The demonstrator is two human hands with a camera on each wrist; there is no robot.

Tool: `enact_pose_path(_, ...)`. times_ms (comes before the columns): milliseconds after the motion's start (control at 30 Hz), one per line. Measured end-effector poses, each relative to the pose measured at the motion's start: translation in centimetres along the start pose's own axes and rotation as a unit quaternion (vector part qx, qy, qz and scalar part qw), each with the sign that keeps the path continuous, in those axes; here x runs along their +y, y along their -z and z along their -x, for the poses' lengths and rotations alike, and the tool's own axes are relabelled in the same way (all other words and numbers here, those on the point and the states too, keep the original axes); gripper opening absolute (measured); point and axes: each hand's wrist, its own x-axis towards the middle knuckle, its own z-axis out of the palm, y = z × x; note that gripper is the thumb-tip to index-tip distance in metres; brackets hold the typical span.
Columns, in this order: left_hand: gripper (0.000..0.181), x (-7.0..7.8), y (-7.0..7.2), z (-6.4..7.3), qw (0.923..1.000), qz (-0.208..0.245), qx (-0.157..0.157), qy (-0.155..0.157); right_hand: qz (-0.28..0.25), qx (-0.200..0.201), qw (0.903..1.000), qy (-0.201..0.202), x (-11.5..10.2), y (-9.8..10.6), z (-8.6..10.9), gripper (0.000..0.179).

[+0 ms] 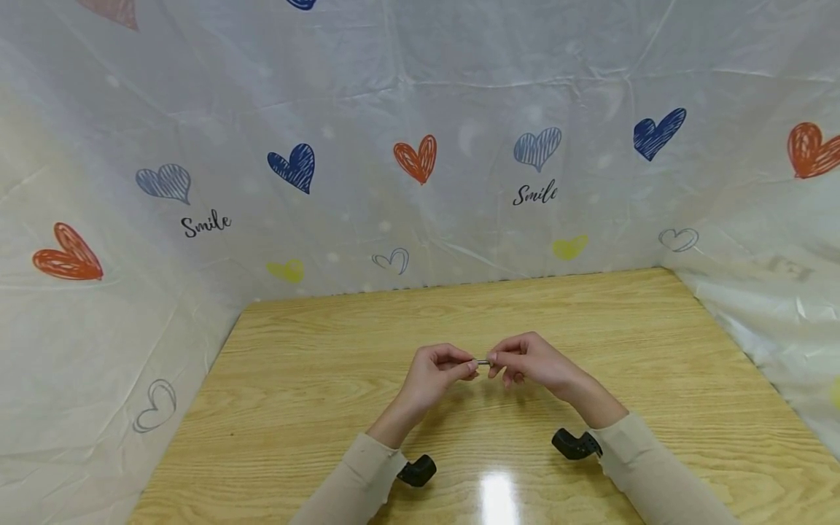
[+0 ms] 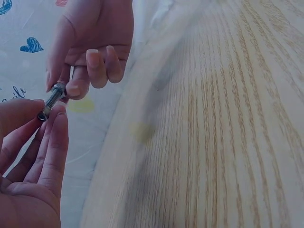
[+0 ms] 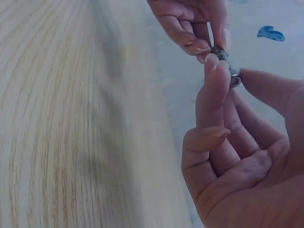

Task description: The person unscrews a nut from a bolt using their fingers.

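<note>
A small silvery threaded bolt (image 1: 483, 362) is stretched between my two hands, above the table. My left hand (image 1: 436, 375) pinches one end between thumb and fingers, and my right hand (image 1: 534, 364) pinches the other end. In the left wrist view the bolt's threaded shank (image 2: 51, 100) shows, with a wider nut-like piece (image 2: 58, 89) at the right hand's fingertips. From the right wrist, a ring-like end (image 3: 235, 80) lies between the right thumb and fingers. Fingertips partly cover both ends, so which one is the head I cannot tell.
The wooden table (image 1: 315, 379) spreads under both hands, with a bright light reflection near its front. A pale sheet (image 1: 472, 219) printed with hearts hangs behind and at the sides. Black wrist mounts (image 1: 418, 471) stick out from both sleeves.
</note>
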Motion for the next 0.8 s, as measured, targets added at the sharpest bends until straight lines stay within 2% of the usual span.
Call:
enact_pose_path(133, 0.013, -0.01, -0.01, -0.02, 1.0, 0.004, -0.001, -0.001, 0.0, 0.001, 1.0, -0.001, -0.02, 0.01, 0.08, 0.028)
enact_pose_path(367, 0.013, 0.05, -0.13, -0.07, 1.0, 0.006, -0.005, -0.001, -0.005, 0.002, 0.9998, -0.019, -0.01, -0.02, 0.13, 0.037)
enact_pose_path(500, 0.012, 0.09, -0.18, -0.07, 1.0, 0.001, -0.003, 0.001, 0.001, -0.002, 0.9999, -0.01, 0.1, 0.06, 0.07, 0.04)
enact_pose_path(800, 0.012, 0.04, -0.15, -0.04, 1.0, 0.001, -0.004, -0.003, -0.012, -0.007, 0.9999, -0.001, 0.12, 0.16, 0.2, 0.03)
